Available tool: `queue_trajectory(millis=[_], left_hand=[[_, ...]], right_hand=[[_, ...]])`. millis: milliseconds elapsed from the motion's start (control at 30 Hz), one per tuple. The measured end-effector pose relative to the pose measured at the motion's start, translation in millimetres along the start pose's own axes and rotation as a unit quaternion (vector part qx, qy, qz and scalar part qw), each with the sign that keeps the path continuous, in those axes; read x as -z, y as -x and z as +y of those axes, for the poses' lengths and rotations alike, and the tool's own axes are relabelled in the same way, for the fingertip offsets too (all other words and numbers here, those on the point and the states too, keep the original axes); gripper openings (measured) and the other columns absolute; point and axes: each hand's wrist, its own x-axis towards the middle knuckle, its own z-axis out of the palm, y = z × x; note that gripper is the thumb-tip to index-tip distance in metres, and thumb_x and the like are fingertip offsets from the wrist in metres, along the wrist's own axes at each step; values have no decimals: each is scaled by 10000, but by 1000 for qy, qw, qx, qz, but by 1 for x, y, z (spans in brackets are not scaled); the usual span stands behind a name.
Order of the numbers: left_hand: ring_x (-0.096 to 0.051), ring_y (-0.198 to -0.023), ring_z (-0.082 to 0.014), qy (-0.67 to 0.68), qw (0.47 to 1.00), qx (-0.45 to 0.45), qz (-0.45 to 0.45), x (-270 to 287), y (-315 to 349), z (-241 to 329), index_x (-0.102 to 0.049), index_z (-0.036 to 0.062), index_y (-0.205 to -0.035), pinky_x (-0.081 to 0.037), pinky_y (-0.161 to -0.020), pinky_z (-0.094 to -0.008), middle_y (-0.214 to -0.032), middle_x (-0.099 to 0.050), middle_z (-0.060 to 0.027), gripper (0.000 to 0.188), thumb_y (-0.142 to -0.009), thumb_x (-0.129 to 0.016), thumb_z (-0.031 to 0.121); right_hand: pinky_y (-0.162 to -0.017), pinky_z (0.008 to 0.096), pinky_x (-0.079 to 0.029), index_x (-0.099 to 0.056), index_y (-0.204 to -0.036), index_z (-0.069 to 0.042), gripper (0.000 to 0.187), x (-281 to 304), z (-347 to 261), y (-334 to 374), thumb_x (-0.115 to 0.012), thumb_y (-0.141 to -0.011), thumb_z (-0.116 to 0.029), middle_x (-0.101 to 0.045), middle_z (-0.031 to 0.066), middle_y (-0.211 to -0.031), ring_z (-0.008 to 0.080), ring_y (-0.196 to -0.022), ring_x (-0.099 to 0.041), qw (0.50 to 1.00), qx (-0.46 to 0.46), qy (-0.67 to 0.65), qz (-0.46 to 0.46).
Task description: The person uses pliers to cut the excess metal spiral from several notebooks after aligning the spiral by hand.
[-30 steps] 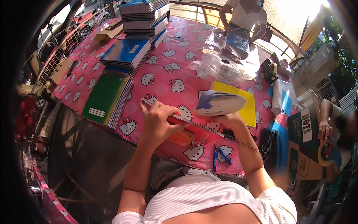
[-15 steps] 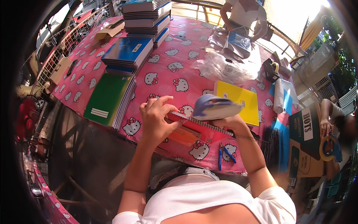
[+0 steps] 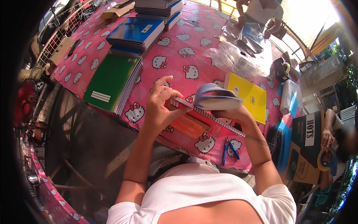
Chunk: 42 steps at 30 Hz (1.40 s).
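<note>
My left hand grips the upper left end of a red notebook, thumb in front and some fingers raised. A dark spiral coil runs along the notebook's top edge, its loose end trailing past my right wrist. My right hand is closed around a purple-and-white slab with an arched band, smeared by motion, close over the coil; its kind is unclear. An orange flat thing lies along the notebook's near side. Blue-handled cutters rest on the table near its front edge.
Green notebooks and blue notebooks are stacked at left. A yellow notebook lies right, beyond it crumpled clear plastic. Black coils and a carton stand at right. Another person works at the far side.
The view has shifted, so the table's things appear higher and farther right. Both hands keep their holds, and the purple-and-white slab stays blurred over the coil.
</note>
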Motion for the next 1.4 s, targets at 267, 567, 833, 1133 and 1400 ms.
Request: queue_trajectory(millis=[267, 567, 833, 1133, 1400], left_hand=[[-600, -1001, -240, -11, 997, -70, 30, 1, -6, -17, -689, 69, -884, -505, -801, -362, -1133, -597, -127, 371, -572, -869, 159], [-611, -996, -169, 43, 999, -29, -5, 13, -4, -18, -662, 37, -965, -483, -873, -293, -1125, -616, -76, 403, -610, -849, 82], [-602, -955, -100, 144, 985, 87, 42, 14, 1, -20, -558, 56, -1148, -495, -832, -251, -1063, -616, -47, 551, -663, -818, 33], [-618, -834, -66, 266, 945, 153, 112, 16, 16, -42, -667, 45, -1098, -505, -753, -203, -944, -669, -17, 359, -755, -743, -26], [-632, -872, -104, 402, 896, 183, 46, 26, -2, -22, -678, 13, -994, -519, -798, -248, -913, -679, -38, 181, -818, -683, -27]], right_hand=[[-735, 277, -505, -647, -1088, -31, 464, -5, -8, -22, -776, -642, -42, -665, 21, -860, 108, -825, -613, 988, -145, -42, -22], [-748, 268, -497, -648, -1024, -44, 384, -11, 19, -29, -775, -661, -60, -660, 19, -867, 76, -802, -584, 967, -217, -97, -88], [-786, 279, -511, -628, -1097, -11, 437, -28, 30, -38, -757, -681, -51, -670, 67, -1020, 99, -879, -613, 911, -324, -246, -62], [-702, 347, -519, -628, -983, -19, 442, -46, 14, -59, -786, -571, -54, -682, 118, -817, 208, -780, -669, 925, -318, -202, -54], [-916, 418, -451, -445, -1265, -28, 713, -61, 55, 50, -797, -667, -189, -494, 221, -1224, 383, -1127, -511, 945, -307, 113, -31]])
